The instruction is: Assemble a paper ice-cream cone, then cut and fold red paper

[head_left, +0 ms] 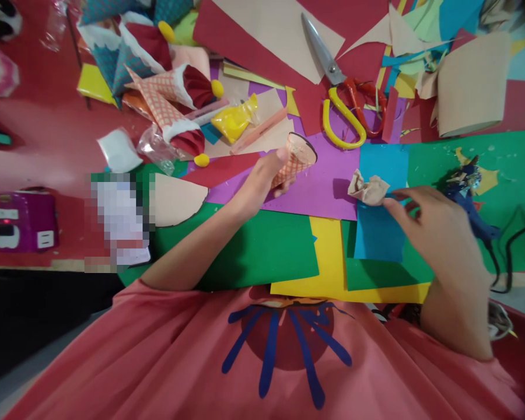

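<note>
My left hand (269, 178) is wrapped around a small paper cone (304, 153) with an orange check pattern. The cone's wide mouth has a dark rim and faces up and to the right. My right hand (437, 219) pinches the edge of a crumpled piece of beige paper (368, 188) between thumb and fingertips. That paper is over a blue sheet (378, 236). Between the hands lies a purple sheet (332, 192). A beige semicircle of paper (177, 201) with a dark edge rests beside my left forearm.
Scissors (332, 73) with yellow and red handles lie open at the back. Several finished-looking cones (157, 96) sit at the back left. A blue glue gun (468, 198) with a cord is at the right. A beige paper roll (472, 84), a phone (133, 254) and a purple power strip (26, 219) are also there.
</note>
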A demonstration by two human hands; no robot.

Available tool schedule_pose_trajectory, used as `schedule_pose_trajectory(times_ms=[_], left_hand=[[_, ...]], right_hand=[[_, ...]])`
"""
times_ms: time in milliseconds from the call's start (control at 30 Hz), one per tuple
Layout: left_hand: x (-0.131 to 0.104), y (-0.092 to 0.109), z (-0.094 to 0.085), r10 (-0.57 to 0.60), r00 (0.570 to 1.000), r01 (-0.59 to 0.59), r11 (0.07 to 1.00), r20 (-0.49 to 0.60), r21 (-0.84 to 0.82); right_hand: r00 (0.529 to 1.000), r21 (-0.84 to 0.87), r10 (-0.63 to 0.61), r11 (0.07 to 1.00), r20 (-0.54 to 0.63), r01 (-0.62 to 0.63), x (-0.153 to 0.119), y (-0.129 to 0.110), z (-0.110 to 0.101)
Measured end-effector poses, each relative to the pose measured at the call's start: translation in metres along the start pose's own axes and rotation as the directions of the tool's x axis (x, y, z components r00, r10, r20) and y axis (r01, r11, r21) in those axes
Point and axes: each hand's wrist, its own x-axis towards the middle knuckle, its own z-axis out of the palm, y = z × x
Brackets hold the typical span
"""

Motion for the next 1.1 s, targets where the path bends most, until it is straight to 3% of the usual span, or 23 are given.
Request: schedule_pose_trajectory(times_ms=[133, 233, 300, 367, 500, 533, 600, 700, 900, 1000, 1100], left_hand=[[0.0, -0.002, 0.0, 0.002, 1.0, -0.002, 1.0, 0.021, 0.003], [-0.001, -0.003, 0.002, -0.028, 1.0, 0.028, 0.999, -0.014, 0.037], [0.0, -0.004, 0.003, -0.026, 0.999, 0.027, 1.0, -0.047, 0.002], [0.001, -0.005, 0.003, 0.007, 0.997, -0.01, 0.999, -0.077, -0.045], [0.005, -0.01, 0.001, 0.105, 0.988, -0.117, 0.988, -0.11, -0.103], [0.005, -0.011, 0.0, 0.128, 0.984, -0.142, 0.984, -0.121, -0.109], [0.005, -0.012, -0.001, 0.154, 0.979, -0.171, 0.978, -0.136, -0.12], [0.002, -0.012, 0.0, 0.134, 0.987, -0.146, 0.978, -0.085, -0.147], [-0.001, -0.014, 0.006, 0.113, 0.993, -0.106, 0.967, 0.017, -0.232], [0.0, -0.015, 0.007, 0.129, 0.991, -0.134, 0.961, -0.035, -0.24], [0.002, -0.015, 0.006, 0.127, 0.981, -0.16, 0.956, -0.147, -0.245]], right_hand=[[0.997, 0.061, -0.056, 0.997, 0.046, 0.053, 0.022, -0.02, 0.022], [0.989, 0.253, -0.138, 0.96, 0.059, 0.119, 0.034, -0.025, 0.027], [0.99, 0.439, -0.124, 0.895, 0.065, 0.083, 0.044, -0.03, 0.03], [0.992, 0.665, -0.105, 0.746, 0.076, 0.028, 0.054, -0.038, 0.034], [0.995, 0.957, -0.076, 0.288, 0.064, -0.039, 0.068, -0.057, 0.051], [0.994, 0.977, -0.072, 0.205, 0.077, -0.061, 0.069, -0.062, 0.055], [0.995, 0.989, -0.049, 0.131, 0.082, -0.075, 0.069, -0.069, 0.062], [0.999, 0.99, -0.021, 0.139, 0.042, -0.039, 0.066, -0.074, 0.069], [0.996, 0.964, 0.023, 0.257, -0.084, 0.075, 0.06, -0.073, 0.078], [0.995, 0.971, -0.056, 0.22, -0.087, 0.097, 0.057, -0.071, 0.075], [0.974, 0.94, -0.108, 0.259, -0.2, 0.222, 0.055, -0.069, 0.068]])
